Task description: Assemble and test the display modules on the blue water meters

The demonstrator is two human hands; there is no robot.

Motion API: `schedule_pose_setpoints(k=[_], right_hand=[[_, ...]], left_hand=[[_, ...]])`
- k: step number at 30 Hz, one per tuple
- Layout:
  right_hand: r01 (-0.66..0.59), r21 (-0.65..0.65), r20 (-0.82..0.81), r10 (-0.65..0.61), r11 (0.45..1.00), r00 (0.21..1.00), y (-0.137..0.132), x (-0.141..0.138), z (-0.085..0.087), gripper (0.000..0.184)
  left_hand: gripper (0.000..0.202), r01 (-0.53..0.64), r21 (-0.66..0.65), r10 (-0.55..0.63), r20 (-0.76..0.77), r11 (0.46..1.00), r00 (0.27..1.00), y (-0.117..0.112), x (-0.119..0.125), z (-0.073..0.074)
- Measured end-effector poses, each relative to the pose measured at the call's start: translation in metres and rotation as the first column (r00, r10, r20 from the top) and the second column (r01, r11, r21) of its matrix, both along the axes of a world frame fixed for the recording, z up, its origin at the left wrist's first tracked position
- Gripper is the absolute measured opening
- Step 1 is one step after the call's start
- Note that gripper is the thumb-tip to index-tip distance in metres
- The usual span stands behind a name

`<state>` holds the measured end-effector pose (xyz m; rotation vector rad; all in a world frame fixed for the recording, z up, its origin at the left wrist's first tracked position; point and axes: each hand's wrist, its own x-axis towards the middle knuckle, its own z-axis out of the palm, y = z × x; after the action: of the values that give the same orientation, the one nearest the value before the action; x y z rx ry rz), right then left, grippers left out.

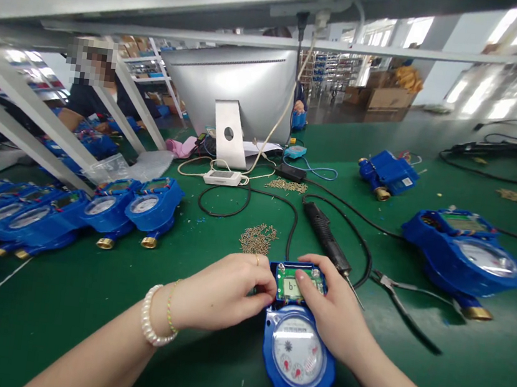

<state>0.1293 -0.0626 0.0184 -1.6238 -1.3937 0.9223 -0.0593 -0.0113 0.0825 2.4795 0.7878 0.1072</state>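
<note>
A blue water meter (270,352) with a round white dial lies in front of me at the table's near edge. Its upper housing is uncovered and shows a green circuit board (281,277) with a small lit display. My right hand (342,317) grips this housing from the right, thumb pressed on the board beside the display. At the housing's left edge, the fingers of my left hand (228,287) are pinched together; whatever is between the tips is hidden. Just beyond the meter lie a pile of small screws (257,239) and a black electric screwdriver (326,234).
Cutting pliers (408,300) and another blue meter (477,255) lie to the right. A row of similar meters (55,212) stands at left. Behind are a monitor (234,84), loose cables and a blue valve unit (390,172). A person (105,93) sits across the table.
</note>
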Motion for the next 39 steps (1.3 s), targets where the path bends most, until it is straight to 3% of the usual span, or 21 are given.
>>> schedule_pose_setpoints(k=[8,10,12,15,20,25,30,36,39], right_hand=[[0.004,-0.01,-0.028,-0.004,1.0,1.0,-0.003,0.002,-0.001,0.032],[0.0,-0.024,-0.041,-0.001,1.0,0.999,-0.003,0.002,-0.001,0.032],[-0.003,-0.032,-0.043,0.002,0.999,0.999,-0.003,0.001,-0.001,0.032],[-0.007,-0.035,-0.039,0.005,0.999,0.999,-0.002,0.0,-0.001,0.032],[-0.007,-0.037,-0.038,0.005,0.999,0.999,-0.002,0.0,0.0,0.031],[-0.014,-0.042,-0.047,0.012,0.999,0.999,-0.003,-0.001,-0.003,0.031],[-0.028,-0.021,-0.044,0.027,0.999,0.999,0.0,-0.003,-0.006,0.031],[-0.031,-0.012,-0.078,0.03,0.999,0.997,-0.001,-0.003,-0.005,0.031],[-0.038,-0.02,-0.087,0.036,0.999,0.996,-0.001,-0.003,-0.005,0.032]], left_hand=[[0.005,-0.088,-0.114,0.1,0.108,0.99,0.989,0.01,-0.024,0.001],[0.017,-0.114,-0.162,0.13,0.089,0.98,0.988,0.01,-0.028,0.001],[0.024,-0.12,-0.195,0.139,0.087,0.973,0.986,0.01,-0.028,-0.001],[0.013,-0.088,-0.206,0.118,0.141,0.975,0.983,0.009,-0.021,-0.004],[0.005,-0.094,-0.125,0.114,0.165,0.988,0.98,0.009,-0.008,-0.004],[0.007,-0.029,0.051,0.027,0.045,0.998,0.999,0.009,-0.005,0.0],[0.009,0.052,0.116,-0.043,-0.083,0.992,0.996,0.008,0.001,0.004],[0.006,-0.142,0.124,0.161,-0.16,0.982,0.974,0.006,0.008,0.01],[0.004,-0.161,0.142,0.189,-0.208,0.977,0.96,0.006,0.011,0.013]])
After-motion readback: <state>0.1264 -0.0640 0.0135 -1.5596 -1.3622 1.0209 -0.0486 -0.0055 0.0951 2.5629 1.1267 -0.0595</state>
